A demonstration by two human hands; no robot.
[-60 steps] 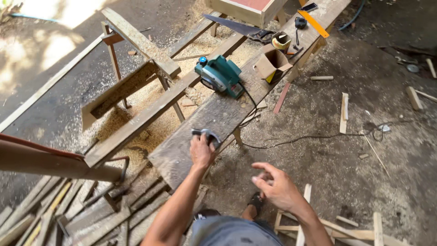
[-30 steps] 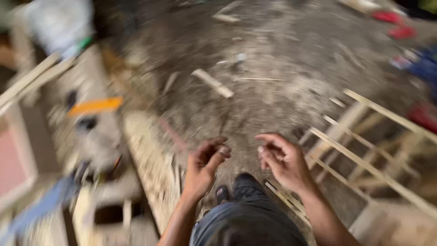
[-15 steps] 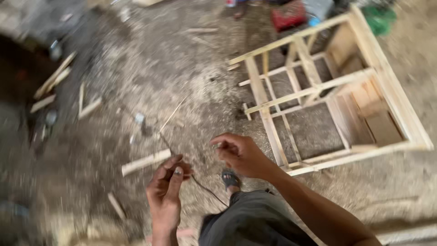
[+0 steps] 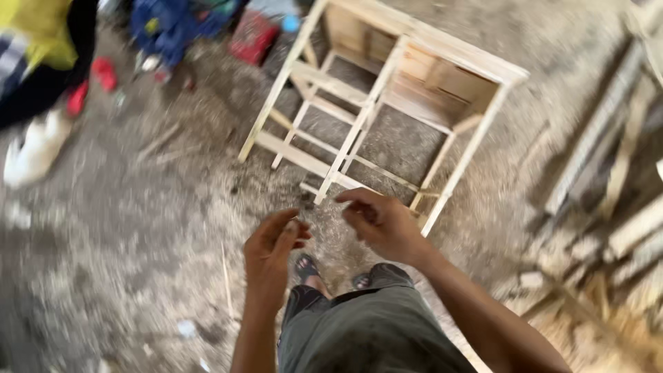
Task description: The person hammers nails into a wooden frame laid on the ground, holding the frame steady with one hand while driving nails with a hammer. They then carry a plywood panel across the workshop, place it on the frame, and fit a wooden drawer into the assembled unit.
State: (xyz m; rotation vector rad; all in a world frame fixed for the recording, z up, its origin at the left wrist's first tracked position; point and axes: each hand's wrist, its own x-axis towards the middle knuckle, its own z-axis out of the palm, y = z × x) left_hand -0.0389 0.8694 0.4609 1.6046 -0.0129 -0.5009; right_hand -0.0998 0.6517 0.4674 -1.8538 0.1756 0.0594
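My left hand [image 4: 271, 250] is raised in front of me with thumb and fingertips pinched together; blur hides whether something small sits between them. My right hand [image 4: 381, 222] hovers a short way to its right, fingers curled and apart, with nothing seen in it. The two hands do not touch. Just beyond them an unfinished pale wooden frame [image 4: 359, 121], like a small cabinet skeleton, lies on the dusty floor. My legs in dark shorts [image 4: 366, 324] and my sandalled feet [image 4: 307, 266] show below the hands.
A person in yellow and dark clothes [image 4: 41, 48] stands at the top left, one white shoe [image 4: 31, 155] on the floor. Blue gear [image 4: 173, 24] and a red box [image 4: 252, 34] lie at the top. Stacked wooden slats [image 4: 608, 207] fill the right. Thin scraps litter the floor.
My view has swung from the workbench with the planer to the floor and the wooden frame. My left hand left the bench and both hands came close together in front of me.
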